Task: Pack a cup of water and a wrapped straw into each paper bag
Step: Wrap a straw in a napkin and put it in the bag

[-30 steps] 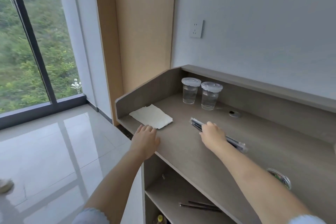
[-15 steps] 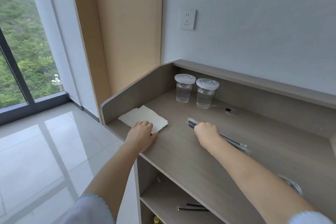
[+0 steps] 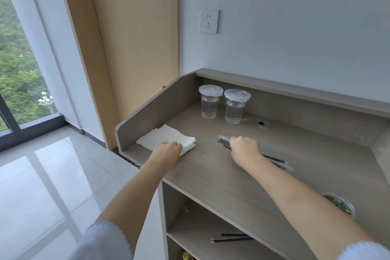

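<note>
a grey wood-grain desk (image 3: pixel 221 167) fills the right half of the view, with a raised side panel on its left and a low back ledge against a pale wall carrying a white socket (image 3: pixel 209 21). left of it stand a tan wood panel, a glossy tiled floor and a dark-framed window with green trees outside. a small round metal disc (image 3: pixel 264 125) lies on the desktop near the back, a lidded tub of coloured bits (image 3: pixel 340 205) sits at the near right, and two dark sticks (image 3: pixel 232 237) lie on the open shelf below

two clear plastic cups of water (image 3: pixel 223 104), both lidded and upright, stand side by side at the back left. flat white paper bags (image 3: pixel 166 139) lie stacked by the side panel. a bundle of dark wrapped straws (image 3: pixel 272 159) lies slantwise across the middle of the desk

the left hand (image 3: pixel 167 151) rests on the near corner of the bags, fingers curled down onto the paper; whether it pinches a bag cannot be told. the right hand (image 3: pixel 244 147) is curled over the straws near their far end, knuckles up, fingertips hidden
</note>
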Available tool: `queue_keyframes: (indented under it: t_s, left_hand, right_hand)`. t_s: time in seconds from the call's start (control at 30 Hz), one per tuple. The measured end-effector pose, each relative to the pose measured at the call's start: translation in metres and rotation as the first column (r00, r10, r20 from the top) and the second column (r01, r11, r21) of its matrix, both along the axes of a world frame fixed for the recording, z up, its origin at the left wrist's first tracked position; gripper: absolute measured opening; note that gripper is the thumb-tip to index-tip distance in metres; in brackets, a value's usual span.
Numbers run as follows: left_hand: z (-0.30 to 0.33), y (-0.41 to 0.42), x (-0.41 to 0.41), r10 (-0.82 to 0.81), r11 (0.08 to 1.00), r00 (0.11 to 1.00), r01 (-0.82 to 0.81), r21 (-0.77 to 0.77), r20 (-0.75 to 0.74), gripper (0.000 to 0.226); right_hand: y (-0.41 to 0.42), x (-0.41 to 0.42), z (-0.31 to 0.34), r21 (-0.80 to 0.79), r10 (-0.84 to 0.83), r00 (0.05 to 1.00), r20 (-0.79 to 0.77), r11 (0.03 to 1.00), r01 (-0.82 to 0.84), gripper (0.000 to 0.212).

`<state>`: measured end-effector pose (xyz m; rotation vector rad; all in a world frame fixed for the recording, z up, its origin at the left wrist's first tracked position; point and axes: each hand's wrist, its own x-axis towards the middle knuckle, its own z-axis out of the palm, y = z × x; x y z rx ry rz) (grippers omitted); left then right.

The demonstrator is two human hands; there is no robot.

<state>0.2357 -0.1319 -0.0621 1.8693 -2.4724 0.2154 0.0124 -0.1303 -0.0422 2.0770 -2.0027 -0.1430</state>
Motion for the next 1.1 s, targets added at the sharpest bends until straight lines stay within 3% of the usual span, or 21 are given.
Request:
queue_keyframes:
  t_s: [0.23,0.33,0.43,0.57,0.67,0.83,0.93,1.1]
  left_hand:
    - [-0.002,0.002,0.006,-0.029,0.999,0.998,0.026,-0.044,-0.051,0.025]
    - [-0.003,-0.002,0.008,-0.022,0.998,0.971,0.008,-0.062,-0.240,0.019]
    - [0.000,-0.002,0.008,-0.027,0.998,0.887,-0.002,-0.062,-0.461,0.022]
    - [0.016,0.005,0.001,-0.025,0.999,0.665,0.002,-0.032,-0.747,0.028]
    - [0.036,0.010,-0.011,-0.019,0.999,0.485,0.053,0.007,-0.874,0.031]
    - [0.054,0.016,-0.026,0.140,0.960,0.089,0.233,0.157,-0.986,0.029]
    - [0.055,0.022,-0.033,0.297,0.880,-0.100,0.415,0.232,-0.950,0.024]
    - [0.058,0.037,-0.040,0.438,0.726,-0.131,0.635,0.264,-0.889,0.020]
  right_hand:
    - [0.017,0.003,0.008,-0.059,-0.018,0.990,0.138,0.998,0.027,0.020]
    - [0.023,0.004,0.016,-0.091,-0.033,0.976,0.213,0.994,0.054,0.011]
    - [0.025,0.001,0.018,-0.154,-0.024,0.933,0.360,0.984,0.085,0.014]
    - [0.028,0.000,0.036,-0.233,0.057,0.713,0.698,0.961,0.151,0.011]
    - [0.040,0.004,0.059,-0.202,0.125,0.517,0.847,0.975,0.094,0.007]
    - [0.064,0.014,0.071,-0.113,0.113,-0.027,0.993,0.994,0.003,0.010]
    - [0.069,0.016,0.066,-0.095,0.098,-0.111,0.989,0.995,0.035,0.013]
    - [0.072,0.014,0.057,-0.045,0.064,-0.121,0.991,0.987,0.153,0.011]
